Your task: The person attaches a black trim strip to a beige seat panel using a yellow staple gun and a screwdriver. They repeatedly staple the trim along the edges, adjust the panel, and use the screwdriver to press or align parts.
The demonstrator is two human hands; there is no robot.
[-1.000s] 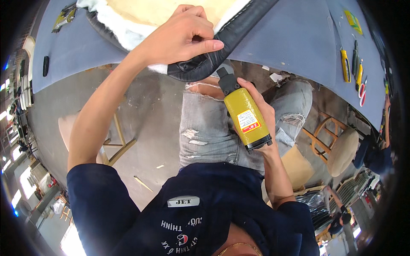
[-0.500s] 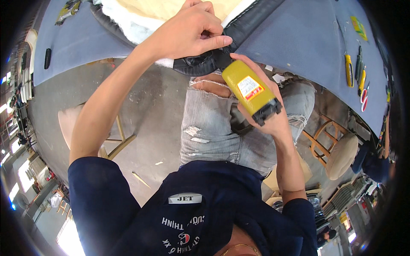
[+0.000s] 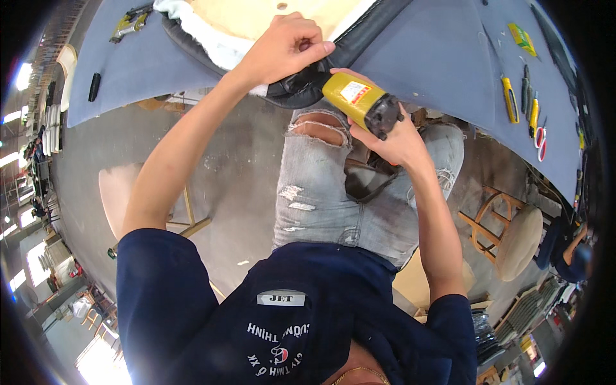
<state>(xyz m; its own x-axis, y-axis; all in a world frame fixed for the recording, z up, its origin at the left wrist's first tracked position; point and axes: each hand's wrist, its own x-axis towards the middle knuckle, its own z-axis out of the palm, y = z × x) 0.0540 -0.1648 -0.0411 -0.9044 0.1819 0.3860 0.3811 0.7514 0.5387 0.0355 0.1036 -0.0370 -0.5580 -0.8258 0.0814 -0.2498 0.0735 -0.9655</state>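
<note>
Black upholstery cover wraps the edge of a pale board with white padding, at the near edge of the blue-grey table. My left hand is closed on the black cover at the board's near corner, thumb pointing right. My right hand grips a yellow staple gun with a dark rear cap. The gun's front end lies against the black cover, just below my left thumb; its tip is hidden.
On the table's right lie yellow cutters, red-handled scissors and a green-yellow packet. Another staple gun and a black marker-like object lie on the left. Chairs stand on the floor; a person is far right.
The staple gun has turned flatter and shifted left and up in the picture with my right hand. My left hand keeps its hold on the cover. The whole view has shifted slightly.
</note>
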